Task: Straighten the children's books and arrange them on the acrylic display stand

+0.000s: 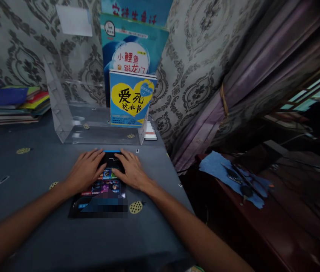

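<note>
A dark book (109, 187) with rows of small colourful pictures on its cover lies flat on the table. Part of its lower end is blurred into blocks. My left hand (88, 169) rests palm down over the book's upper left side, fingers stretched forward. Over the upper right side lies my right hand (131, 169), likewise flat with its fingers extended. Both thumbs point inward across the cover. Just beyond the hands is a clear acrylic book stand (65, 130), holding a blue book with a yellow heart (131, 100) at its right end.
Taller blue-green picture books (137, 45) stand behind the heart book, against the patterned wall. A stack of books (15, 100) sits at the back left of the grey table (24, 166). At right, a reddish-brown surface (233, 204) carries a blue cloth (213, 166) with keys and dark items.
</note>
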Demonstrator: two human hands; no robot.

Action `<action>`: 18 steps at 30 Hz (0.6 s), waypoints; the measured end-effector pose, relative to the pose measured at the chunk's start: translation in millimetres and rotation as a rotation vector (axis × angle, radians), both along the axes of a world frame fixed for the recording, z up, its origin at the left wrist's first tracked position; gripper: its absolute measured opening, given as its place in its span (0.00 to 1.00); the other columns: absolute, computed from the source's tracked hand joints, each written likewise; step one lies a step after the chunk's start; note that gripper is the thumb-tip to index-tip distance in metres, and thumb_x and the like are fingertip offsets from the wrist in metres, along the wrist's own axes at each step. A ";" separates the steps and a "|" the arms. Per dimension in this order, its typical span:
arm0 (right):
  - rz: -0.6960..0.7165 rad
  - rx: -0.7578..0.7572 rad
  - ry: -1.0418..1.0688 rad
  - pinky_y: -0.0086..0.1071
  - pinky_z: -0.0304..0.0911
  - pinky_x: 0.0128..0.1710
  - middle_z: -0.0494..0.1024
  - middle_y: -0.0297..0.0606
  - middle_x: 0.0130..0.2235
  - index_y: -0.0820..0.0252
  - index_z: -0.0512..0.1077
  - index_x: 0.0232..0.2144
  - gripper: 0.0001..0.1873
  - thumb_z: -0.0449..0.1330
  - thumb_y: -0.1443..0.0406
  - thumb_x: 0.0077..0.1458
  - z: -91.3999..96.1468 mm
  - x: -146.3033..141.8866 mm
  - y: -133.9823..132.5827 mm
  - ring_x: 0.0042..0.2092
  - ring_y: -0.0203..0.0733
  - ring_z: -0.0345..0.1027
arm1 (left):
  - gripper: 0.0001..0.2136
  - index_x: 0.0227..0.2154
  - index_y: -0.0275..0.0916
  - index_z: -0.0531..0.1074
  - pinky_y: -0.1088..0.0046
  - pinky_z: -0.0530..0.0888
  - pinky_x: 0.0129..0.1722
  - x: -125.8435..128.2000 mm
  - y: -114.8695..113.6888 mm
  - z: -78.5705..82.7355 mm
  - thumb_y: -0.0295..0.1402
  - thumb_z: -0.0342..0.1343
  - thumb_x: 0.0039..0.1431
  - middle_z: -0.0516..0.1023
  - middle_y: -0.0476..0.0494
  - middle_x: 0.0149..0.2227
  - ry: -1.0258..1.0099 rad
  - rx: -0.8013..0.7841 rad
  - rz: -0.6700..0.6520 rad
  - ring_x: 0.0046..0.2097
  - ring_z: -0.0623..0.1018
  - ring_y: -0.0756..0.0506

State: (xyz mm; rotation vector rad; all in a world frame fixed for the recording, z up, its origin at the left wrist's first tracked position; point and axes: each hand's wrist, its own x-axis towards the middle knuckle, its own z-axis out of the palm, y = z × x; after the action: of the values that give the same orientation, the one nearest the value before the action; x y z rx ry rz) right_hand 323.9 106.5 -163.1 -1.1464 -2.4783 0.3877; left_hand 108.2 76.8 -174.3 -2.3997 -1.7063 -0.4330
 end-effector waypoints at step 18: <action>-0.020 0.011 -0.071 0.51 0.54 0.63 0.61 0.52 0.67 0.60 0.64 0.63 0.30 0.57 0.53 0.64 1.5 -4.9 0.3 0.66 0.56 0.56 | 0.17 0.53 0.33 0.72 0.56 0.70 0.53 5.8 -8.7 19.1 0.37 0.48 0.69 0.73 0.31 0.56 0.087 -0.016 0.009 0.56 0.73 0.35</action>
State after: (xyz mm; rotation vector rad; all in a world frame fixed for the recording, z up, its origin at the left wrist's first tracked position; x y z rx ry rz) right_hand 319.0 106.8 -161.6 -1.1992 -2.5244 0.3322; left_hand 114.0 68.1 -155.1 -2.3843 -1.6889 -0.3099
